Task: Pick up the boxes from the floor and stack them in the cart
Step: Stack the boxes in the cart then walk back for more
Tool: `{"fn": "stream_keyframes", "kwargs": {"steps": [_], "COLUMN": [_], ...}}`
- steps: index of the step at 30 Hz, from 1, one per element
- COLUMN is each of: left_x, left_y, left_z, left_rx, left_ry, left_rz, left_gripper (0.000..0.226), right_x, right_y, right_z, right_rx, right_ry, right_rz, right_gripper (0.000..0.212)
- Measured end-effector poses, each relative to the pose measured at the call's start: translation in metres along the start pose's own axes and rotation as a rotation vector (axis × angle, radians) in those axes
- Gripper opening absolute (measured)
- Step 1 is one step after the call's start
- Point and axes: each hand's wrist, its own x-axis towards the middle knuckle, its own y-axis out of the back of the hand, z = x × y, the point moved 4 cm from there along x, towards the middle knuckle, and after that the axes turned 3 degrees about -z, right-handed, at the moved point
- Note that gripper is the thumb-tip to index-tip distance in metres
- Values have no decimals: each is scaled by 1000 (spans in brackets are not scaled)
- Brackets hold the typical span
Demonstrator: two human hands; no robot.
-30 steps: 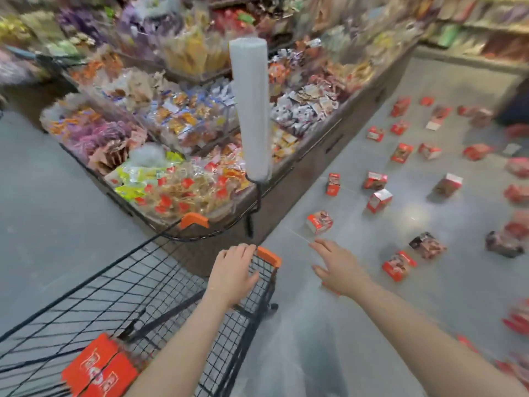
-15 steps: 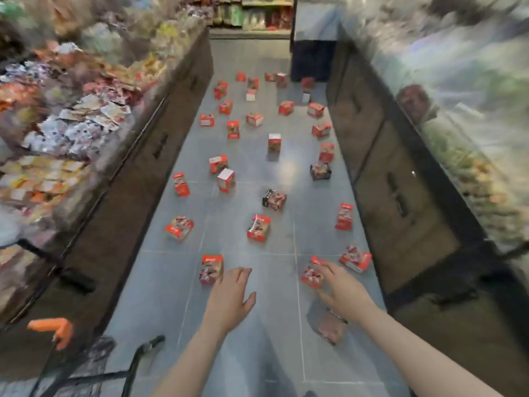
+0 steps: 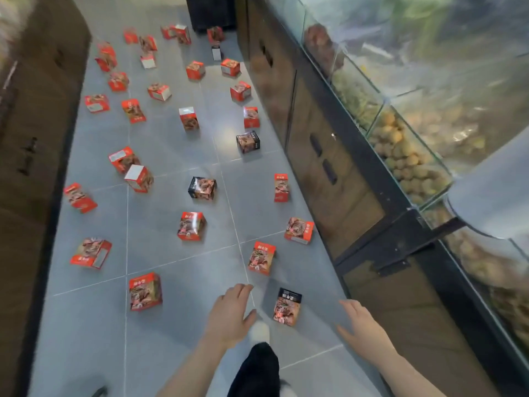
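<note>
Where both hands spread empty, black-topped box (image 3: 287, 306) between grips.

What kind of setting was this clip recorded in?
Most likely a shop aisle, probably a grocery. Glass-fronted bulk bins of loose goods line the right side above dark cabinets, and many small red boxes lie scattered over the grey tiled floor.

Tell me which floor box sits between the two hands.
The black-topped box, upright between left hand and right hand; the red boxes lie farther out.
</note>
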Motion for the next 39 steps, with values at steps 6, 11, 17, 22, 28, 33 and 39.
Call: {"fn": "stream_keyframes", "kwargs": {"steps": [6, 11, 17, 22, 28, 33, 39], "left_x": [85, 148, 224, 276, 307, 307, 293], "left_y": [-39, -86, -199, -333, -476, -527, -478], "left_z": [-30, -51, -85, -119, -137, -146, -139], "left_rx": [-46, -130, -218, -293, -469, -808, -1020], "left_ry": [7, 55, 101, 155, 186, 338, 374], "left_rz": [-127, -224, -294, -344, -462, -524, -502], "left_gripper": [51, 59, 58, 58, 63, 83, 84], "right_x": [72, 149, 265, 350, 422, 439, 417], "right_y": [-21, -52, -140, -249, -344, -372, -328], "right_z": [12, 27, 66, 108, 157, 170, 152], "right_rx": [91, 196, 320, 404, 474, 624, 678], "right_ry": [-115, -206, -307, -336, -420, -431, -378], "right_rz": [-44, -92, -133, -181, -197, -197, -134], "right_gripper": [60, 64, 63, 63, 67, 45, 33]}}
